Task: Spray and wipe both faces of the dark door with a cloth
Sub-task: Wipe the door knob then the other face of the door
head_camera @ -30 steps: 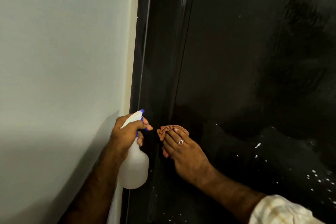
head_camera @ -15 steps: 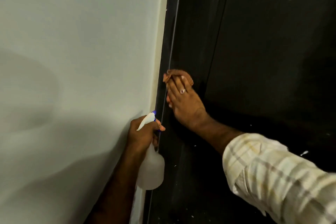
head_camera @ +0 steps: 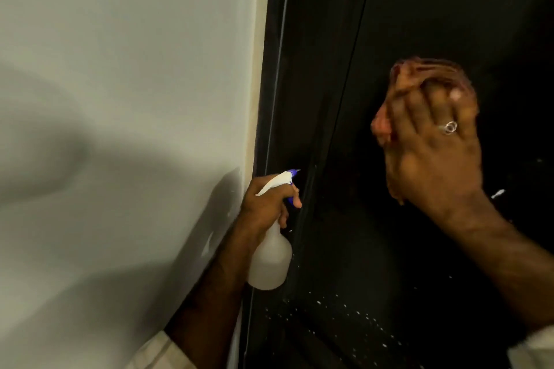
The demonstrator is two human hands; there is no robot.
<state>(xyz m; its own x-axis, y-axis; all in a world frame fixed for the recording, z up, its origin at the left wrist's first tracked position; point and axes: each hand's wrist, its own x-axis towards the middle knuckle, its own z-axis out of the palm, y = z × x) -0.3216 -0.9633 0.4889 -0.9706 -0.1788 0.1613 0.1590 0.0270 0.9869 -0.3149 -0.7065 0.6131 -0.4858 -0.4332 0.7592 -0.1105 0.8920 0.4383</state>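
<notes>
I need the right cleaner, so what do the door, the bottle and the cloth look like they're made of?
Door: dark, glossy, probably painted or lacquered; it reflects light faintly.
Bottle: translucent white plastic with a white and blue trigger head.
Cloth: brownish-orange woven fabric, bunched and blurred, so the fibre is unclear.

One door (head_camera: 419,9), one cloth (head_camera: 413,75), one spray bottle (head_camera: 269,260), two hands (head_camera: 431,156).

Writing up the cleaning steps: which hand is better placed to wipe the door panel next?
Right. The right hand already presses the cloth flat against the dark door, while the left hand grips the spray bottle by the frame edge.
</notes>
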